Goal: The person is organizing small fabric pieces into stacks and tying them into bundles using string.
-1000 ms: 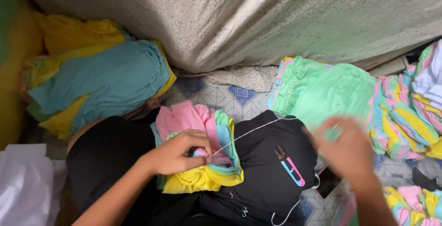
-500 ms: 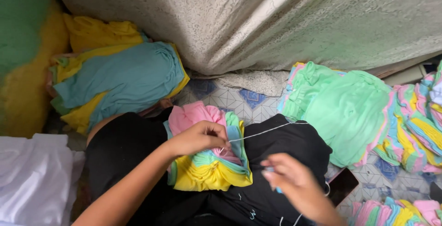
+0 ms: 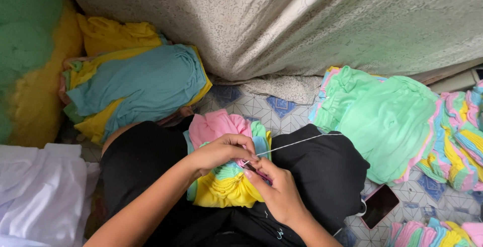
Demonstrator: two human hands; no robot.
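Head view: left hand (image 3: 221, 152) pinches the pastel bundle (image 3: 229, 186) on the lap; right hand (image 3: 274, 189) closes on a small tool at its gathers. White thread (image 3: 297, 142) runs taut rightward. Risk: thread snagging, gathers slipping loose, a pricked finger. Phone (image 3: 380, 206) lies on the floor.

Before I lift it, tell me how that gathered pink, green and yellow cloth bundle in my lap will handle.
The cloth bundle will probably be floppy: it lies in soft gathered folds. It looks light for its bulk, being thin fabric. It may sag or spread, since only the left hand and right hand pinch it, where the white thread runs in.
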